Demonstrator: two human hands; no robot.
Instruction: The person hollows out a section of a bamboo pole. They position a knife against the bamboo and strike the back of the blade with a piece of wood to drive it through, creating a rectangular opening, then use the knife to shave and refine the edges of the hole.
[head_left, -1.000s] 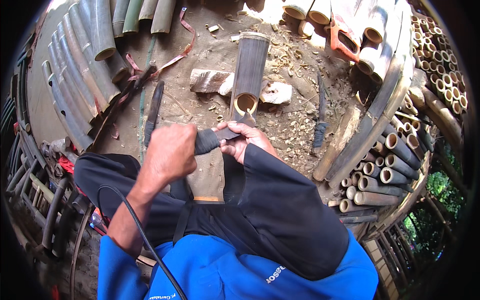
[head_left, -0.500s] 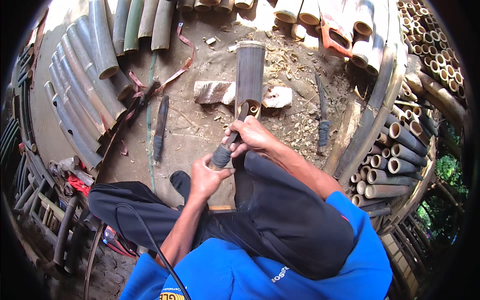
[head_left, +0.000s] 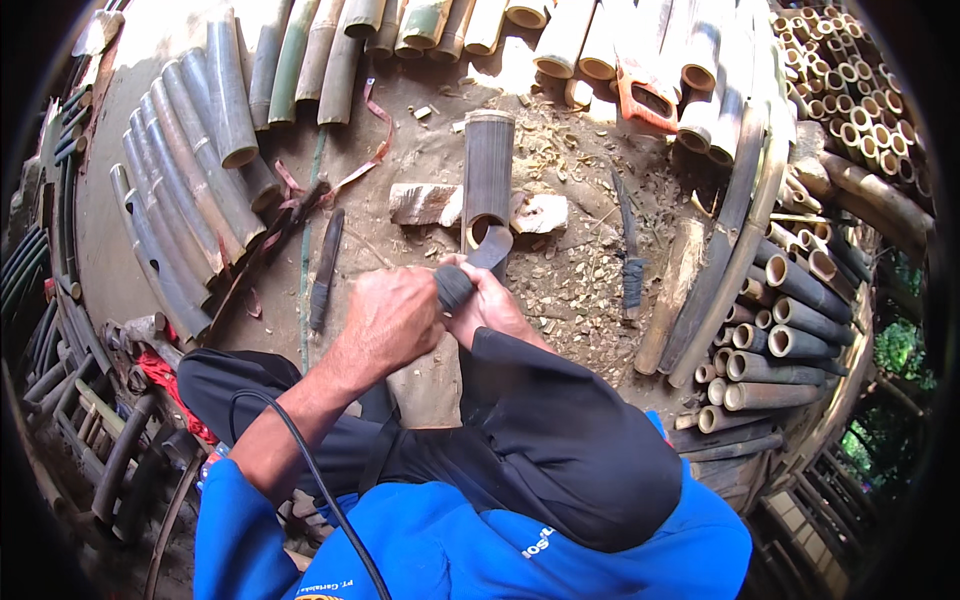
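A dark bamboo tube [head_left: 489, 165] lies pointing away from me, its near open end facing my hands. The curved blade of a knife [head_left: 492, 247] is at the lower part of that rim. My left hand [head_left: 393, 315] is closed in a fist around the cloth-wrapped handle [head_left: 454, 287]. On its right side, my right hand [head_left: 492, 308] is closed around the handle near the blade; its fingers are partly hidden. Below the tube's middle lies a pale, rough block [head_left: 425, 204], its ends showing on both sides.
Another wrapped-handle knife [head_left: 326, 268] lies on the ground at left, and a similar blade [head_left: 629, 245] at right among shavings. Bamboo poles [head_left: 190, 150] are laid out at far left. An orange-handled saw [head_left: 645, 98] rests at the back. Cut tubes [head_left: 790, 340] are stacked at right.
My left hand has risen and turned over the handle, and the blade has swung to point rightward. The curled shaving at the tube's rim is no longer seen. The whole view has shifted slightly.
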